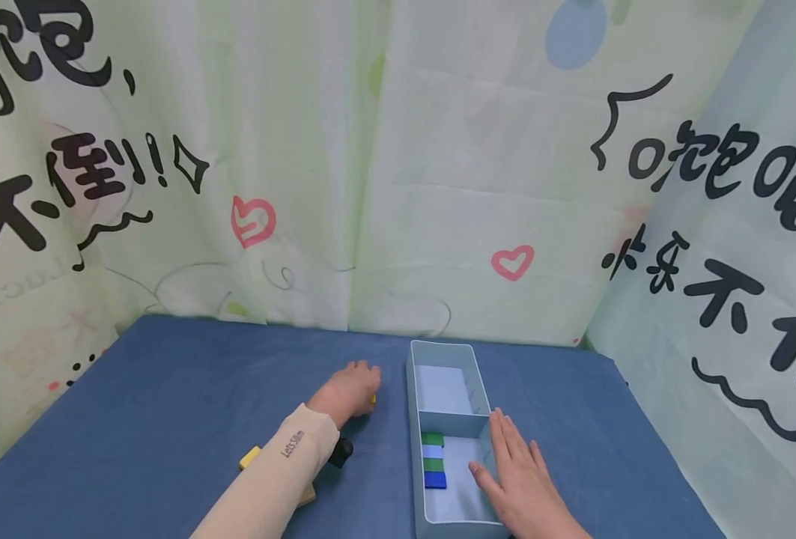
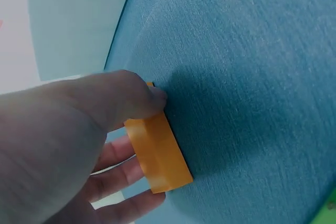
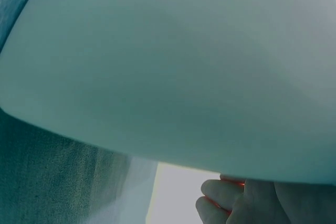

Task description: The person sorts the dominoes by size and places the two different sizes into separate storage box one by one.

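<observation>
My left hand [image 1: 349,391] is over the table, left of a light blue two-compartment box [image 1: 454,424]. Its thumb and fingers pinch a yellow-orange rectangular block [image 2: 160,156], seen best in the left wrist view; only a sliver shows in the head view. My right hand [image 1: 522,483] lies along the box's right side with fingers straight, at the near compartment. In the right wrist view the box's outer wall [image 3: 168,87] fills most of the picture and partly hides the fingers. Several flat pieces, green, pale blue and dark blue [image 1: 434,480], line the near compartment's left side.
A yellow piece [image 1: 249,457] and a tan piece [image 1: 308,495] lie partly hidden by the left sleeve [image 1: 272,471]. A green object [image 2: 327,211] shows at the left wrist view's corner. Printed curtains [image 1: 303,150] surround the blue-covered table [image 1: 168,389].
</observation>
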Demonstrator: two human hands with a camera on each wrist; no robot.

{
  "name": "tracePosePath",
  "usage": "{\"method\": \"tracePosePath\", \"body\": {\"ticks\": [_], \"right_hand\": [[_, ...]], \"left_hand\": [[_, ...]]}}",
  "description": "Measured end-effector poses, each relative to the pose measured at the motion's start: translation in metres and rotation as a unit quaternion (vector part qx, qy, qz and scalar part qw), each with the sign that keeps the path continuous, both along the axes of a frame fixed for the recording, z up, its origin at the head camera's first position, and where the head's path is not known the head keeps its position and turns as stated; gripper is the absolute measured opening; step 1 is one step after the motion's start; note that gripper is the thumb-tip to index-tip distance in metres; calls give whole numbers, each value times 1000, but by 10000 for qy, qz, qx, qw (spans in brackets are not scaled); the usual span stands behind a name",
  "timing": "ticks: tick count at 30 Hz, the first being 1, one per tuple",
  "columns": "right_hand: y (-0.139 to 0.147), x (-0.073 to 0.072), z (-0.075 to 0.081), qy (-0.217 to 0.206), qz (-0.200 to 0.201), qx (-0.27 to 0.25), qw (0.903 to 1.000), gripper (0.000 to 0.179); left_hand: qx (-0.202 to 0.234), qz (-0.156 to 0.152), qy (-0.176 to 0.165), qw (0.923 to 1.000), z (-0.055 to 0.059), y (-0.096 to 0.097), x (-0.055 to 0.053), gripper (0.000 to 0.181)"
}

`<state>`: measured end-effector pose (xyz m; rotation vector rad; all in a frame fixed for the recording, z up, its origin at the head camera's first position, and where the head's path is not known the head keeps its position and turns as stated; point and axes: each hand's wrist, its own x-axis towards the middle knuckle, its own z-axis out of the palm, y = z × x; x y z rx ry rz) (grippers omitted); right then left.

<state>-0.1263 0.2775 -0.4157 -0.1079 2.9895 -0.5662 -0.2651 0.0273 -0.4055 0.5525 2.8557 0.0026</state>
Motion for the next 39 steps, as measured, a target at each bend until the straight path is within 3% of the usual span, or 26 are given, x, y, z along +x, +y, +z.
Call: {"method": "tracePosePath", "body": {"ticks": [4,8,18,23,30,39], "right_hand": [[-1,0,-1,-13,15,-11,10000,90],[-1,-1,0,13,7,1,10000,89],[0,0,0,-4,-3,-14,10000,90],[0,0,-1,-18,1,18,10000,91],[-1,1,0,21,-1,43,10000,89],[-1,-1,-1,41,-45,134,9999,90]], "left_hand": [[-74,-86,173,9998,0,-3,0,35],[-98,-264,552,9981,2,-5,-2,34],[-55,-572,1340,9893,28,3,3,31],[41,-657,1629,9844,34,6,7,24],[165,-875,2180,9719,46,14,12,22],[-25,-1262,2407,9624,57,34,17,27]]}}
